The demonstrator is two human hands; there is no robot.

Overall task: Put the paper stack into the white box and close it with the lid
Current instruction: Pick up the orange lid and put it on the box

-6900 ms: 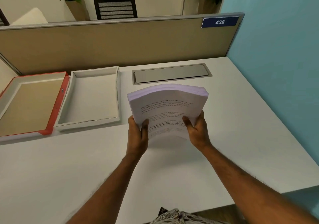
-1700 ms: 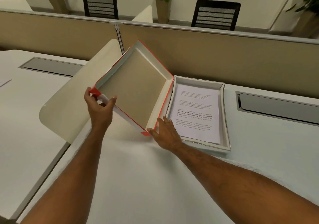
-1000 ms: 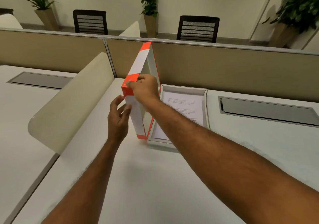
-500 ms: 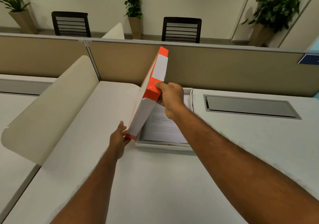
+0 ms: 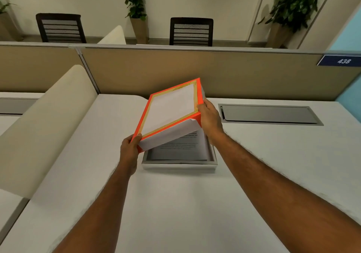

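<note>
The white box (image 5: 179, 164) sits on the desk ahead of me with the printed paper stack (image 5: 179, 148) lying flat inside it. Over the box I hold the orange-edged lid (image 5: 170, 109), top side up and tilted, its far end higher than its near end. My left hand (image 5: 129, 151) grips the lid's near left corner. My right hand (image 5: 210, 120) grips its right side. The lid hides the far half of the box and of the paper.
A curved cream divider (image 5: 45, 120) rises at the left of the white desk (image 5: 175, 204). A grey cable hatch (image 5: 269, 114) is set into the desk at the right. A tan partition (image 5: 234, 73) closes the back.
The lid has swung from standing on edge beside the box to lying top side up over it, tilted. Both hands have kept hold of it.
</note>
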